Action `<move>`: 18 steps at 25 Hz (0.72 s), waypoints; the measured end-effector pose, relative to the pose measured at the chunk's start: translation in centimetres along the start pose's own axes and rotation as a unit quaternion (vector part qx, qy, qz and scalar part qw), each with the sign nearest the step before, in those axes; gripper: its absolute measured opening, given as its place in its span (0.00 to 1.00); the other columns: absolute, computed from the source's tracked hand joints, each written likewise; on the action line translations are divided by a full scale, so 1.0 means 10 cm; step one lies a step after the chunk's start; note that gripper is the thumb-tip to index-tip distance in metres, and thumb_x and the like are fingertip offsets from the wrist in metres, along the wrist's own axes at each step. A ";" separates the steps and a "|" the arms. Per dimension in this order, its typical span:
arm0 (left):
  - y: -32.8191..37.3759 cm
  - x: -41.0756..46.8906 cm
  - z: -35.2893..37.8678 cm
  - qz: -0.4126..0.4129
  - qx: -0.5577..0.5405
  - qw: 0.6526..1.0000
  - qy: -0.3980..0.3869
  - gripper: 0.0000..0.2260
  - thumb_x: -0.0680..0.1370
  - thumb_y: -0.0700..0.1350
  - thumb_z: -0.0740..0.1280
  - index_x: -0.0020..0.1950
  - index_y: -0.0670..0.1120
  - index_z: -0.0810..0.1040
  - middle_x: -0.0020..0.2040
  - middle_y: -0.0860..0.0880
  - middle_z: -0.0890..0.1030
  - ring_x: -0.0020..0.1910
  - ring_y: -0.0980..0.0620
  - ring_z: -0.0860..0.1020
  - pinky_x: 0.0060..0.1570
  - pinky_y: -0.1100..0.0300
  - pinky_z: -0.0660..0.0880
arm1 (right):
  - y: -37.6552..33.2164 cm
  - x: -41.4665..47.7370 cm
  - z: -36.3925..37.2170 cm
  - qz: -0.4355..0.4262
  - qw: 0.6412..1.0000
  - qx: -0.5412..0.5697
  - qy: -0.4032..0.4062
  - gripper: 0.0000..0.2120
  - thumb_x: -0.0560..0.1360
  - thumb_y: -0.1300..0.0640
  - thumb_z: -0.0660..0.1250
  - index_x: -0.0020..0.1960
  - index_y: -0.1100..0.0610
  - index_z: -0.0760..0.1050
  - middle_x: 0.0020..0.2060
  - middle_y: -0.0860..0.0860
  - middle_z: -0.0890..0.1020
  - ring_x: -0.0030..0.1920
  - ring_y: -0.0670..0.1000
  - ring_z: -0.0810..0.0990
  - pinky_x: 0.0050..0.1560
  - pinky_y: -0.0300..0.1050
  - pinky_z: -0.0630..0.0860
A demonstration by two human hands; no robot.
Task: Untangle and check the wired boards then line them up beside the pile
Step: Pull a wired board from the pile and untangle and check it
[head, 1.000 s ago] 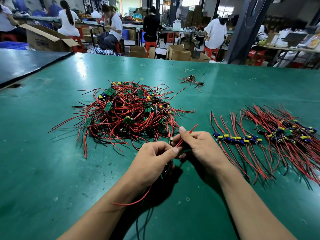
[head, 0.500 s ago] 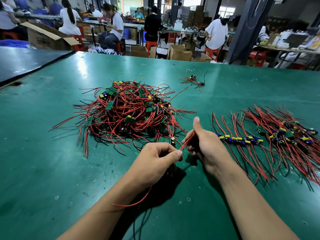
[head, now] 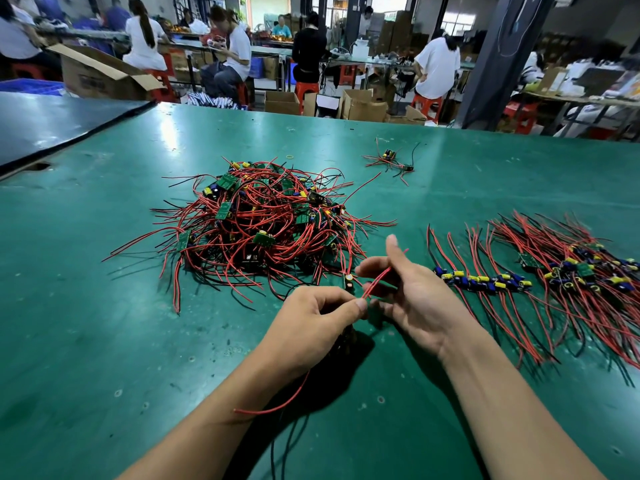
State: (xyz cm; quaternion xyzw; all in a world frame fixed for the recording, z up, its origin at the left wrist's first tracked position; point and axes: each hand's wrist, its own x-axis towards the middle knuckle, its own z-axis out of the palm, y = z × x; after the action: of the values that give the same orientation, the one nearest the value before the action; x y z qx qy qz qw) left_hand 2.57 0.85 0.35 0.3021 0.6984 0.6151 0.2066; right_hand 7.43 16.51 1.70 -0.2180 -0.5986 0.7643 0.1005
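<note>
Spread wider than before, the right hand [head: 412,299] should draw the thin red wire [head: 380,278] straight while the left hand [head: 311,327] pinches its base firmly.

Tangled pile [head: 256,223] of red-wired boards lies beside a row [head: 485,282].

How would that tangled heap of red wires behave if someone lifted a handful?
Probably floppy: wires in the heap droop and curl in loose loops. It would likely rise as one snagged clump, since wires cross over many boards. Seemingly light: the left hand holds a red wire by a fingertip pinch.
</note>
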 end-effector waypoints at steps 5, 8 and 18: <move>0.02 0.03 -0.01 -0.051 -0.111 0.992 0.027 0.11 0.80 0.43 0.66 0.40 0.42 0.83 0.26 0.46 0.75 0.23 0.54 0.73 0.24 0.65 0.71 | 0.02 -0.03 0.07 -0.027 0.995 -0.016 -0.092 0.20 0.73 0.38 0.64 0.51 0.51 0.86 0.50 0.50 0.86 0.42 0.46 0.82 0.45 0.41 0.78; 0.02 0.05 -0.02 -0.058 -0.139 0.988 0.029 0.10 0.80 0.42 0.65 0.42 0.39 0.81 0.26 0.47 0.76 0.21 0.55 0.73 0.23 0.65 0.72 | 0.11 -0.06 0.12 -0.036 0.991 -0.049 -0.119 0.17 0.75 0.43 0.68 0.54 0.54 0.85 0.48 0.54 0.86 0.39 0.49 0.82 0.45 0.47 0.79; 0.06 0.02 -0.03 -0.031 -0.084 0.996 -0.016 0.09 0.79 0.40 0.67 0.42 0.37 0.83 0.26 0.51 0.77 0.23 0.58 0.72 0.26 0.69 0.68 | 0.12 0.00 0.10 -0.064 0.997 -0.046 0.006 0.14 0.80 0.52 0.68 0.42 0.57 0.86 0.37 0.55 0.85 0.28 0.48 0.78 0.29 0.39 0.74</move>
State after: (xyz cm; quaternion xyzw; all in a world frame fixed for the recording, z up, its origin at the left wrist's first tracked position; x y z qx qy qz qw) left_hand 2.31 0.78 0.96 0.2715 0.6497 0.6602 0.2613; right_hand 7.08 15.34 0.71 -0.1888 -0.6454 0.7263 0.1425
